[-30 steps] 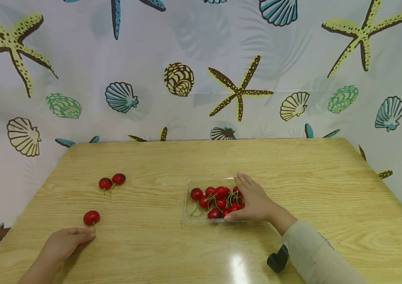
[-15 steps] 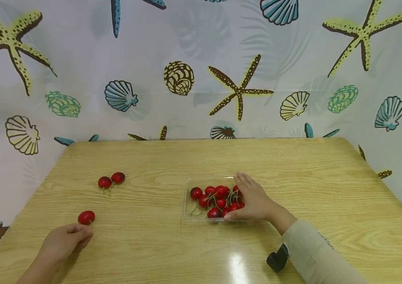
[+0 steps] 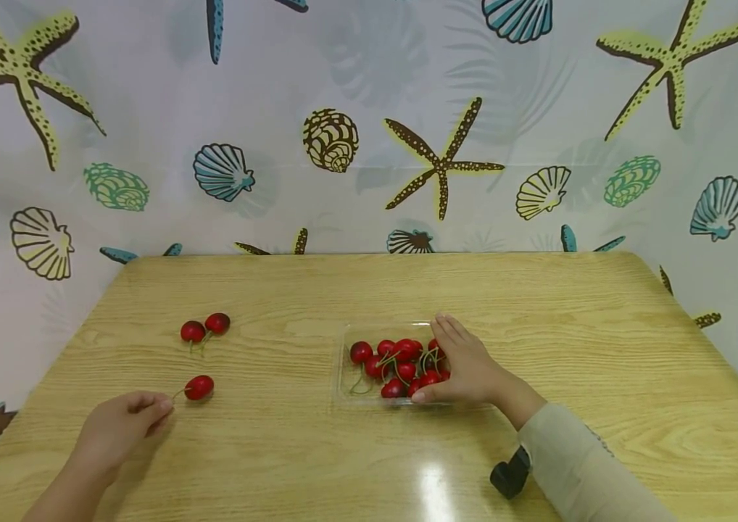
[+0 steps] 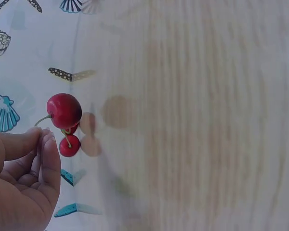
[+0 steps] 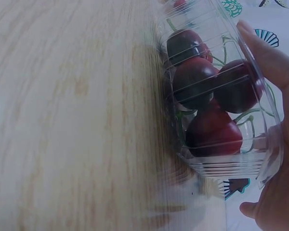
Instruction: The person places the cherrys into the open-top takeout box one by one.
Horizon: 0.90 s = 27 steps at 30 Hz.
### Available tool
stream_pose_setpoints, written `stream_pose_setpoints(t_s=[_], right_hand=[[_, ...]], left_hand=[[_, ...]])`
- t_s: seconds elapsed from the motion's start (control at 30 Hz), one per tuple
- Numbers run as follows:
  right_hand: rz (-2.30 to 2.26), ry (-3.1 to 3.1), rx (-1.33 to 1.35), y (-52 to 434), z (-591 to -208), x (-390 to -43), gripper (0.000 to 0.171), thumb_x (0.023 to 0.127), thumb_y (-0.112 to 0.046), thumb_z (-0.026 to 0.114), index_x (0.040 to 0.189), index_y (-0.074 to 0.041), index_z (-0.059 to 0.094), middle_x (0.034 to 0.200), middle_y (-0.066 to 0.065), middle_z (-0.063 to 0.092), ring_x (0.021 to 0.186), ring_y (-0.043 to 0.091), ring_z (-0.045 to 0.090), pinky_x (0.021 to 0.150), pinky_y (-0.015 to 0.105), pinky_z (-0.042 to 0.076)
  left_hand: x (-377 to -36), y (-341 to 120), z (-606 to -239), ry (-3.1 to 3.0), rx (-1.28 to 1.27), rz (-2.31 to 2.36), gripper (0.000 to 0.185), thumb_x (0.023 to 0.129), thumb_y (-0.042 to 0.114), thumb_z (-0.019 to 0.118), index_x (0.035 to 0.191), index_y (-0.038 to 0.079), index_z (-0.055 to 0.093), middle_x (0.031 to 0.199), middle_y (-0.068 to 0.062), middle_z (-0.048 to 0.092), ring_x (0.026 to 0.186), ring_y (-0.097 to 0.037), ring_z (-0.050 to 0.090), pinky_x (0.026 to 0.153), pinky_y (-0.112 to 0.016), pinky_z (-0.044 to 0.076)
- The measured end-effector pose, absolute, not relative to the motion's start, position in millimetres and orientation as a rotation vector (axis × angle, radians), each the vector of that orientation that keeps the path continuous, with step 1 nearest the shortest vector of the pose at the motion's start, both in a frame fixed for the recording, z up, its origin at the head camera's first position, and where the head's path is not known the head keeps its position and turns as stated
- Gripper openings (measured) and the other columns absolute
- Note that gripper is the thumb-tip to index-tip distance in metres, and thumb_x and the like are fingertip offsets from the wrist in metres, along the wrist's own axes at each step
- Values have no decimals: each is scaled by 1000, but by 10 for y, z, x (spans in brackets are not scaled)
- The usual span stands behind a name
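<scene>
In the head view, my left hand is at the left of the table, pinching the thin stem of a red cherry between thumb and fingertips. That cherry stands out from the fingertips in the left wrist view. Two dark red cherries lie close together farther back. My right hand spans the right end of a clear plastic box, thumb at the near rim and fingers at the far one. Inside are several cherries with green stems; the hand covers some of them in the head view.
The box stands mid-table on a light wood-grain table. A black object is attached near my right sleeve. Behind and beside the table hangs a white cloth printed with starfish and shells.
The cherry at my left hand has swung from beyond the fingertips to their right, its stem still pinched. The left hand has turned and shifted slightly. My right hand and the box stay put.
</scene>
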State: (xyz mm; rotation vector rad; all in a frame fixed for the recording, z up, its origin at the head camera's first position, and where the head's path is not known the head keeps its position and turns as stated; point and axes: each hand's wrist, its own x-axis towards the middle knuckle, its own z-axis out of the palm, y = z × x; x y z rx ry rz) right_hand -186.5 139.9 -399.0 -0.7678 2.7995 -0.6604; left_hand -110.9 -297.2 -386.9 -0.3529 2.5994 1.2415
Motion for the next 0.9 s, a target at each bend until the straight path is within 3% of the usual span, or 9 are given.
stream_pose_setpoints(t_s=[0.27,0.9], right_hand=[[-663,2803,-771,1396,-3993,-1865,110,63,-61,62,137,1,9,143,12,3,129,24,-3,98,49,8],[-651,2803,-775,1402,-4001,-1875,111,63,-62,61,137,1,8,143,13,3,129,25,-3,99,47,8]], left_hand=[[-1152,-2781,-3743,2619,-281,1269,45,91,28,45,113,-12,46,96,-12,59,82,-16,56,69,-27,46],[-1305,-2278,-3476,2613,-75,1397,33,91,22,45,107,-6,50,97,-13,55,84,-14,54,72,-25,46]])
